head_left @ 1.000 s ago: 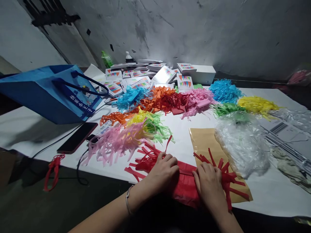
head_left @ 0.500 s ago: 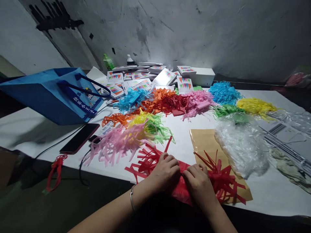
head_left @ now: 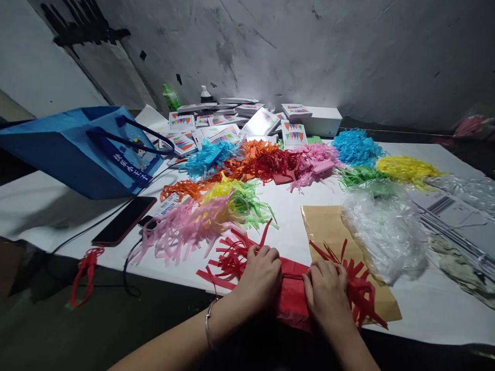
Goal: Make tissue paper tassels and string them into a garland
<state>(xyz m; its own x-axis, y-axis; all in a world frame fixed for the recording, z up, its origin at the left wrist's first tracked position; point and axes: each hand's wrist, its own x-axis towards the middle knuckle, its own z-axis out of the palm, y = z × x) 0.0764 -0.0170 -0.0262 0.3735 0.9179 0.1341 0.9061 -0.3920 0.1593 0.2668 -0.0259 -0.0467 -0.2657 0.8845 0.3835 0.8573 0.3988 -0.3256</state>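
Observation:
Red tissue paper [head_left: 293, 296] with cut fringes at both ends lies at the table's front edge. My left hand [head_left: 263, 270] has its fingers curled over the paper's left part, beside the left fringe. On the right part rests my right hand [head_left: 327, 288], its fingers also bent round the paper. A narrow fold or roll runs across the paper between the two hands. The right fringe spreads over a brown paper sheet [head_left: 325, 224]. Both thumbs are mostly hidden.
Pink fringes [head_left: 178, 232] and other coloured bundles lie beyond the hands. A blue bag [head_left: 77, 154], a phone [head_left: 124, 221] and a red strap [head_left: 83, 275] are at left. Clear plastic [head_left: 386, 232] is at right; printed boxes [head_left: 261, 122] stand by the wall.
My hands have moved apart along the red paper, the right one shifting right. More of the paper's flat middle and its fold now show between them.

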